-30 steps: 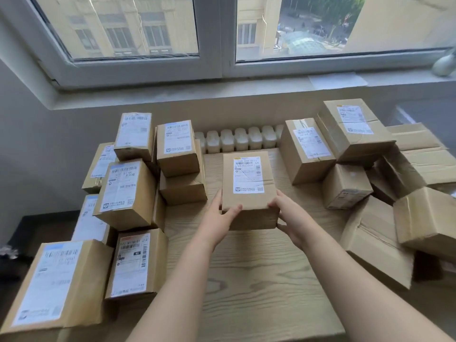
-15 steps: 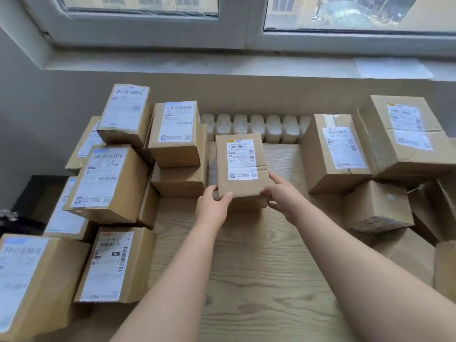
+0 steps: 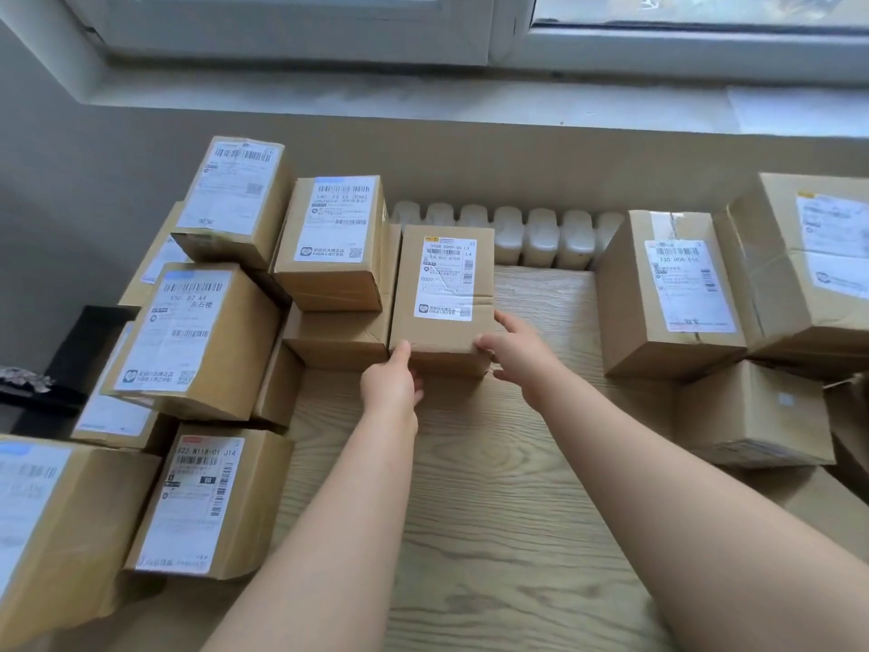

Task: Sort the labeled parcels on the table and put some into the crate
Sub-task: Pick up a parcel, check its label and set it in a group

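A brown cardboard parcel (image 3: 442, 294) with a white shipping label on its upper face stands near the far middle of the wooden table (image 3: 493, 501), and both hands hold it at its near end. The left hand (image 3: 392, 385) meets the near left corner: its thumb lies up against that corner edge and its fingers are curled in below, against the near face. The right hand (image 3: 519, 352) wraps the near right corner, with the thumb along the near top edge and the fingers laid along the right side. The parcel therefore lies ahead of both hands, with most of it beyond the fingertips and its label uncovered. Whether its base rests fully on the table cannot be told. Its left side sits just beside, and seemingly touching, a stack of two parcels (image 3: 334, 256). More labelled parcels are piled further left (image 3: 197, 336). To the right, well apart across bare wood, stands a taller taped parcel (image 3: 667, 294) with other boxes behind and beside it. A white radiator (image 3: 526, 237) runs behind the table under the windowsill (image 3: 423, 101).
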Tool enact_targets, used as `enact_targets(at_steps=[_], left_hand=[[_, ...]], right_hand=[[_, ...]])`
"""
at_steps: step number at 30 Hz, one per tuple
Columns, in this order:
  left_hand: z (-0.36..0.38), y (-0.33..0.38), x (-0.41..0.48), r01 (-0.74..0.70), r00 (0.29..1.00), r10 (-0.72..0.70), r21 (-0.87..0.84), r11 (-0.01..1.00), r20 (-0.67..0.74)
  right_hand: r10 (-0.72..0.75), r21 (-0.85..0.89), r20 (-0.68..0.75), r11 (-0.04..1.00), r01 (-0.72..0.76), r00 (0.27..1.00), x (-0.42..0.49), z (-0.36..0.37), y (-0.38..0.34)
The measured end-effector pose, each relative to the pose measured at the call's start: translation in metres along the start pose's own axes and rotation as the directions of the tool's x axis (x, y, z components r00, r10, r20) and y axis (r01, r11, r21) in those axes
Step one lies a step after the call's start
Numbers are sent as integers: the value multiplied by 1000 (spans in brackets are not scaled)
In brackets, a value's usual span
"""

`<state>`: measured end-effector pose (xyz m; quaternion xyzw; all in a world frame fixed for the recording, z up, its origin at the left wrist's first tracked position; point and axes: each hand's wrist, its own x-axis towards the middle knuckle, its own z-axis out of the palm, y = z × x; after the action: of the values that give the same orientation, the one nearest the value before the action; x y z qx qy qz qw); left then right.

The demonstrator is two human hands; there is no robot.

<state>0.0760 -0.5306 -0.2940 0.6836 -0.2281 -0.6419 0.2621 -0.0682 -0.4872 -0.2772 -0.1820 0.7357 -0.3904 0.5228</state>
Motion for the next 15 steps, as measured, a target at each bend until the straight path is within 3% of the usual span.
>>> enact_targets(at_steps=[7,15], left_hand=[[-9,6,-20,36,991,-50,116,993,122],[-7,3,-68,-158,957,55,354,922,283]], right_hand=[[-6,-50,-84,999,2,996,-10,-8,8],[-18,-13,-234,1000,16,972,-70,-30,22]])
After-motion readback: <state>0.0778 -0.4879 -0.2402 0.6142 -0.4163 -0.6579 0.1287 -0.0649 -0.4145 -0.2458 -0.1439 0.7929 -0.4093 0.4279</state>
